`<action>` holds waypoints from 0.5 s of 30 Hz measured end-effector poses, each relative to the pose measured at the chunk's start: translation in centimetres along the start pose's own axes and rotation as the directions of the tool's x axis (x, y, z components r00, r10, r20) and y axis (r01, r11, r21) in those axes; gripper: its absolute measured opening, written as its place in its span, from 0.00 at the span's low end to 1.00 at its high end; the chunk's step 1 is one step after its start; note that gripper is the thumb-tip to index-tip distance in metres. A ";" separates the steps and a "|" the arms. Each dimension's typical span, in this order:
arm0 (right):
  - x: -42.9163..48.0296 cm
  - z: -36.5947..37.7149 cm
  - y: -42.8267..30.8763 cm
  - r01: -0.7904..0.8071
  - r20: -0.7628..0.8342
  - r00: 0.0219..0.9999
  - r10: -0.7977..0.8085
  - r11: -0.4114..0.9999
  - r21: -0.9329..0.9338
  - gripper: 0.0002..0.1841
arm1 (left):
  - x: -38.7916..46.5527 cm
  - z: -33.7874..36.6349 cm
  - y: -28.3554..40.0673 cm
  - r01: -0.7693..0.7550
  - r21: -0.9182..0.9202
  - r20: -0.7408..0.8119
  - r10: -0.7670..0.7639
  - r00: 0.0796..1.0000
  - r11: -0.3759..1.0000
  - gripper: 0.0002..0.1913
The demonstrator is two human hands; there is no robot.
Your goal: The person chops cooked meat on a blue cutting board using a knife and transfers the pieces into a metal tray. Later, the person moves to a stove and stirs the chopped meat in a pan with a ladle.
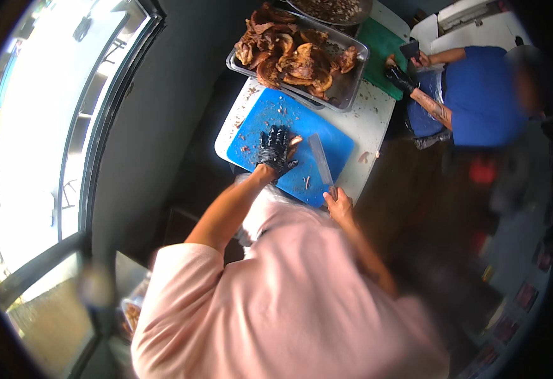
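My left hand (275, 149), in a black glove, lies palm down on a blue cutting board (269, 106) with its fingers stretched out. A small piece of cooked meat (294, 146) touches its thumb side; whether part of it continues under the palm is hidden. Bare and ungloved, my right hand (340, 204) grips the handle of a broad-bladed knife (321, 158). The blade rests on or just above the board, to the right of the meat and apart from it. A thin meat scrap (308, 182) lies nearer to me, with crumbs scattered over the board.
A metal tray (347, 102) heaped with roasted meat (300, 61) stands beyond the board on a white table (376, 109). Behind it is a metal bowl (369, 9) of chopped food. At right, a co-worker in blue (485, 94) holds a cleaver (409, 49) over a green board (376, 38).
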State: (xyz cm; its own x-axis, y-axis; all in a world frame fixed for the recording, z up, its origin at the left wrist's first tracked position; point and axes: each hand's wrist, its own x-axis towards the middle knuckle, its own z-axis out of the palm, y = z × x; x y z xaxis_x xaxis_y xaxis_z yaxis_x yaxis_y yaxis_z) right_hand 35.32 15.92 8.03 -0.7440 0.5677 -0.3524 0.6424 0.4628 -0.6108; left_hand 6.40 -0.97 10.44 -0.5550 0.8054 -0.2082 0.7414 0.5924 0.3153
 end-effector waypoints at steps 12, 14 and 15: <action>1.4 -1.2 -3.6 0.234 -0.148 0.961 -0.232 0.972 -0.005 0.22 | -2.4 3.2 2.1 0.041 -0.163 -0.105 -0.059 0.993 0.986 0.49; 1.4 -1.1 -4.2 0.182 -0.124 0.976 -0.180 0.983 0.009 0.22 | -2.8 3.9 2.8 0.111 -0.363 -0.190 -0.190 0.963 0.925 0.55; 1.5 -0.9 -4.4 0.188 -0.092 0.978 -0.187 0.982 0.009 0.22 | -2.9 4.2 3.0 0.097 -0.283 -0.154 -0.145 0.977 0.954 0.55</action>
State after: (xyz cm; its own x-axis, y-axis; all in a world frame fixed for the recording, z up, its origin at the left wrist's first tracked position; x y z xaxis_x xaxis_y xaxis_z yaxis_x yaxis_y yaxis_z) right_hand 31.50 15.33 10.84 -0.8308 0.5316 -0.1651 0.4891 0.5555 -0.6725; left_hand 11.83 -1.39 8.13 -0.7079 0.6981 -0.1069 0.5468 0.6376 0.5427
